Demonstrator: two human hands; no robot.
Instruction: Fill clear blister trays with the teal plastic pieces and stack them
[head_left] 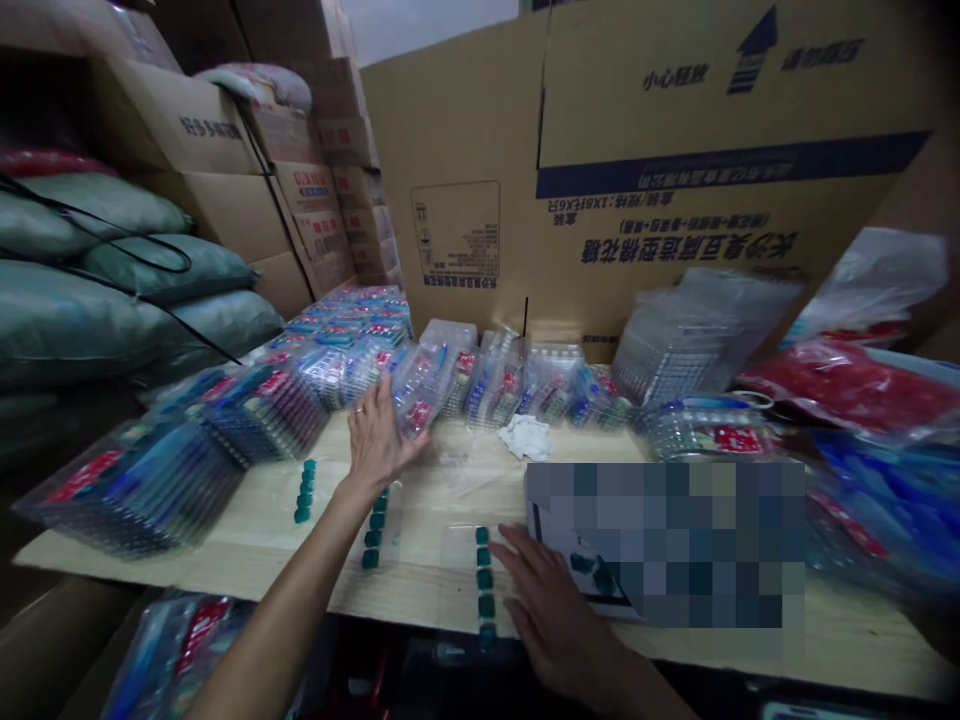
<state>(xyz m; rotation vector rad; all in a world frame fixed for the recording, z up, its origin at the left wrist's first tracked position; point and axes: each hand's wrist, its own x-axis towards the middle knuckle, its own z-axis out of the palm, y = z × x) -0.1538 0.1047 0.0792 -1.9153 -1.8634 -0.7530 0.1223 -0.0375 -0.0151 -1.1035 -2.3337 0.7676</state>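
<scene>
My left hand (373, 432) reaches to the row of packs at the back of the table. Its fingers and thumb are closed around the near end of a clear plastic blister pack (421, 392) with blue and red printing. Fingers apart, my right hand (551, 605) is beside a clear tray (459, 560) holding a line of dark green pieces (486, 578). Whether the fingertips touch the tray I cannot tell. Under my left forearm lies another tray with green pieces (373, 540), partly hidden. Farther left stands a third line of green pieces (304, 492).
Stacked filled packs (150, 480) line the table's left side. A large carton (465, 130) stands behind. Empty clear trays (667, 335), a white crumpled tissue (525, 437), red bags (855, 385) and a partly pixelated box (536, 510) are to the right. Sacks (67, 320) pile up left.
</scene>
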